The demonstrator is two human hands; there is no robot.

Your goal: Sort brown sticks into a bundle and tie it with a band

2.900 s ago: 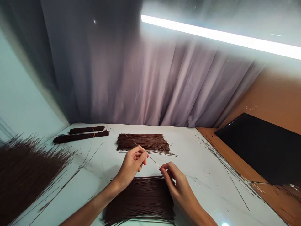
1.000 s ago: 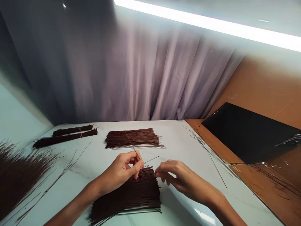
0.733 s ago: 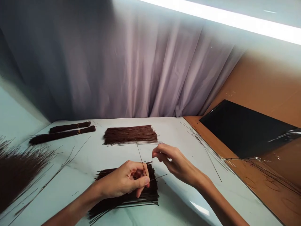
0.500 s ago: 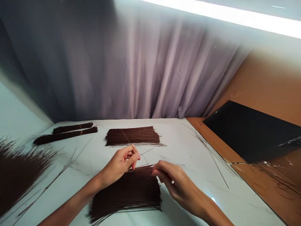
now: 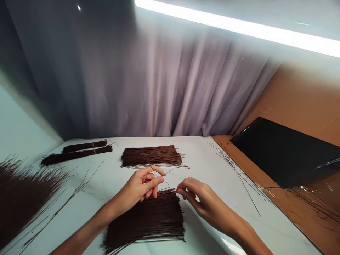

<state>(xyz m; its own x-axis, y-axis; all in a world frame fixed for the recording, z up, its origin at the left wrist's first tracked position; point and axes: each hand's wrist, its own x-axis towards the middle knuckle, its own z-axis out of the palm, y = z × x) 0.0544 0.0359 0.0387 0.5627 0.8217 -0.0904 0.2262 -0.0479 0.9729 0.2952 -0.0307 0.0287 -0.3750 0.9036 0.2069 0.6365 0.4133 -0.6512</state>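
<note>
My left hand is above the near pile, its index finger stretched out and the thumb below it. A thin dark brown stick, like an incense stick, slants through its fingers. My right hand is pinched at the far right corner of the near pile of brown sticks. Its fingertips meet the end of a thin stick there, partly hidden by the fingers. The near pile lies flat, its sticks running left to right. Behind it lies a second flat pile of brown sticks.
Two tied bundles lie at the back left of the white table. A large mass of sticks fills the left edge, with loose sticks beside it. More loose sticks lie near a black sheet on the right.
My left index finger has stretched out and the thumb has parted from it. My right hand has shifted slightly right, still pinched. The view has tilted up a little.
</note>
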